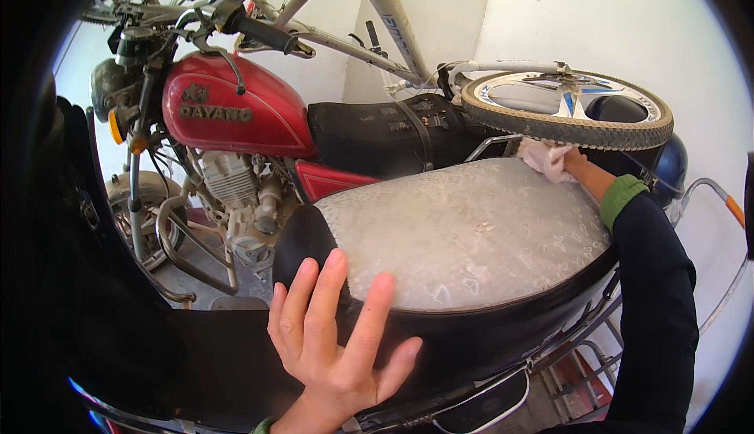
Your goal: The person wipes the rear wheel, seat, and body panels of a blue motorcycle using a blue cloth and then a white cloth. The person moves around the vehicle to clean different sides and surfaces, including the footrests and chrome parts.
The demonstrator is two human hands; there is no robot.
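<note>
A long vehicle seat point(465, 233) with a grey patterned top and black sides spans the middle of the view. My left hand point(336, 340) is spread over its near left end, fingers apart and holding nothing; whether it touches the seat is unclear. At the seat's far right edge, my right hand point(577, 163) grips a pale pink-white cloth point(545, 158), which lies against the grey cover just below a bicycle wheel. The bunched cloth partly hides those fingers.
Behind the seat stands a motorcycle with a red fuel tank point(235, 104) and black seat point(377, 130). A bicycle wheel point(565, 110) overhangs my right hand. A bicycle frame point(394, 21) leans above. Metal racks point(580, 375) lie at the lower right.
</note>
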